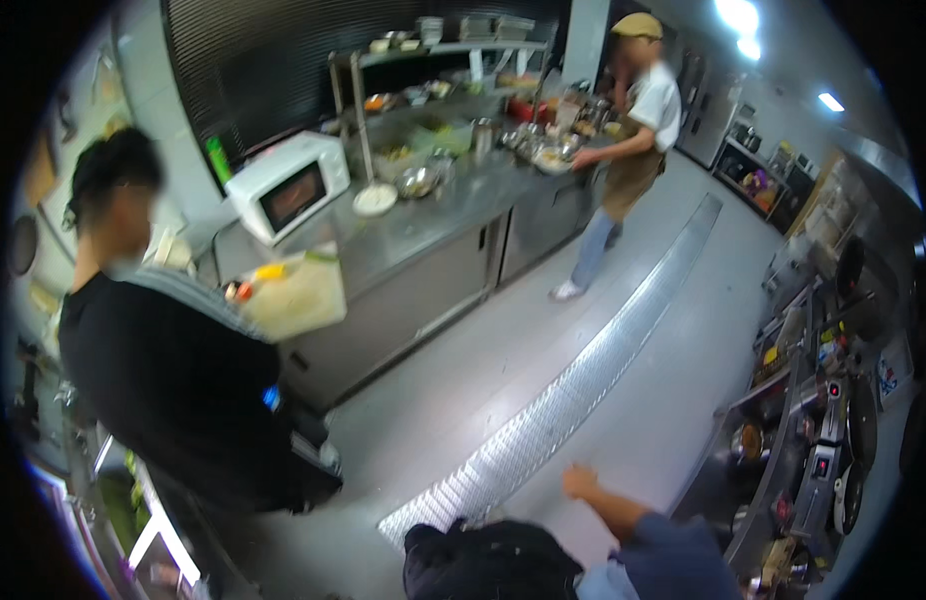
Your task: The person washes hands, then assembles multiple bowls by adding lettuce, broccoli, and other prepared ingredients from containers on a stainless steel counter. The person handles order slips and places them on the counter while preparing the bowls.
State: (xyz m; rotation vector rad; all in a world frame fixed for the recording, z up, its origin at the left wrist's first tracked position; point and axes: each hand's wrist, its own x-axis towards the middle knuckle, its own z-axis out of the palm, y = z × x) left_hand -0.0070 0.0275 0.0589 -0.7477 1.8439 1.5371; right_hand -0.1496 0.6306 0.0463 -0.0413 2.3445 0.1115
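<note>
The person's right hand (580,482) is out over the aisle, its fingers seeming curled in; blur hides whether they are fully closed or around something small. The left hand is out of view, so its state cannot be told. Nearest the right hand is the ridged metal strip (548,400) — it runs along the floor from just beside that hand, as seen from above, toward the far end of the room.

Good work here would seem to call for a tucked elbow, since pans (863,415) crowd the right side. Care is also wise on the left: a co-worker in black (173,370) stands by a cutting board (308,305) that juts past the counter (443,225), bits of food on it. Steady, flat footing on the strip would help — bare metal can be slick.
</note>
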